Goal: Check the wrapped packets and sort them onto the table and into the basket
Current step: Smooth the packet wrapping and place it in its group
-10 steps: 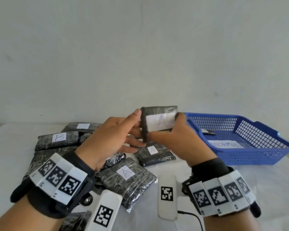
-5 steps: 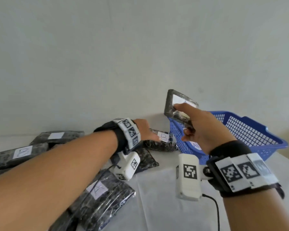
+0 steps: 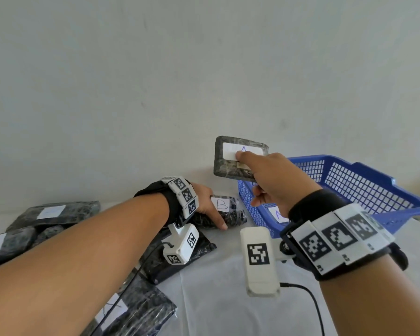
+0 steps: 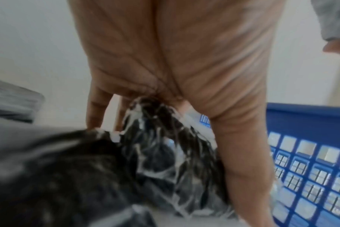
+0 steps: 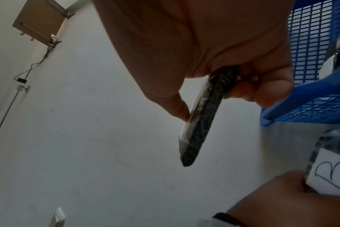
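Left hand (image 3: 205, 202) lowered onto B packet (image 3: 224, 212), gripping it; right hand (image 3: 274, 180) grip pinches one A packet (image 3: 230, 163) above one basket (image 3: 364, 190).

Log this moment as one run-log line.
right hand: holds A packet above basket | left hand: grips B packet on table

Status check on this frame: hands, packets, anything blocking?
Right hand pinches the A packet, raised beside the blue basket. Left hand grips the B packet on the table. Nothing blocking the basket.
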### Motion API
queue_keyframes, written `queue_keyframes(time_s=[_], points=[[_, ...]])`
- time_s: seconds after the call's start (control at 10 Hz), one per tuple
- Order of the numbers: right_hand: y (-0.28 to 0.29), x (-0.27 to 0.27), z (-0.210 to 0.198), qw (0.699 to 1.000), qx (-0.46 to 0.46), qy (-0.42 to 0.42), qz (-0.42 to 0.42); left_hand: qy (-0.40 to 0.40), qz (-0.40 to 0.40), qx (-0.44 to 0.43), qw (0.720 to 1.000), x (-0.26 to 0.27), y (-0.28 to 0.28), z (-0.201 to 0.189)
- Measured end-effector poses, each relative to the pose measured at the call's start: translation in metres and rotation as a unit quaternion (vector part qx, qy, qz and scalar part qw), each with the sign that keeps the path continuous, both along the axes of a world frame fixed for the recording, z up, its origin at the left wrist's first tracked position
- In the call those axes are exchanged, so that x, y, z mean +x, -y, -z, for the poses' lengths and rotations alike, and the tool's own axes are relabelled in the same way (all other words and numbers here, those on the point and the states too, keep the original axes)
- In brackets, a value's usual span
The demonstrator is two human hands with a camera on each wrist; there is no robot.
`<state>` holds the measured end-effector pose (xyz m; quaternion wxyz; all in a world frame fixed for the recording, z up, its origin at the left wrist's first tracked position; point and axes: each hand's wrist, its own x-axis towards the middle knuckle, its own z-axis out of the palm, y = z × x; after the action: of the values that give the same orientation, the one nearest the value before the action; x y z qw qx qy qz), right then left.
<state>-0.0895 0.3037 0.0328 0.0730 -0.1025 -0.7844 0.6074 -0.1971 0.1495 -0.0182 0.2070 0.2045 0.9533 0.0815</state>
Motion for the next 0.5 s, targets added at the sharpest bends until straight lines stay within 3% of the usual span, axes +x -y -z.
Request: queue_keyframes(time_s=[0.2, 0.3, 0.5], points=[[0.022, -0.01, 0.002, 0.999, 0.04, 0.002, 0.011, 0.045, 0.03, -0.041, 0.998, 0.021, 0.031, -0.01], [0.063, -0.022, -0.014, 0.945, 0.308, 0.086, -0.072, 0.052, 0.047, -0.053, 0.996, 0.036, 0.047, -0.011], [0.094, -0.071, 0.013, 0.869, 0.468, 0.139, -0.074, 0.083, 0.042, 0.014, 0.996, 0.048, 0.078, -0.005]])
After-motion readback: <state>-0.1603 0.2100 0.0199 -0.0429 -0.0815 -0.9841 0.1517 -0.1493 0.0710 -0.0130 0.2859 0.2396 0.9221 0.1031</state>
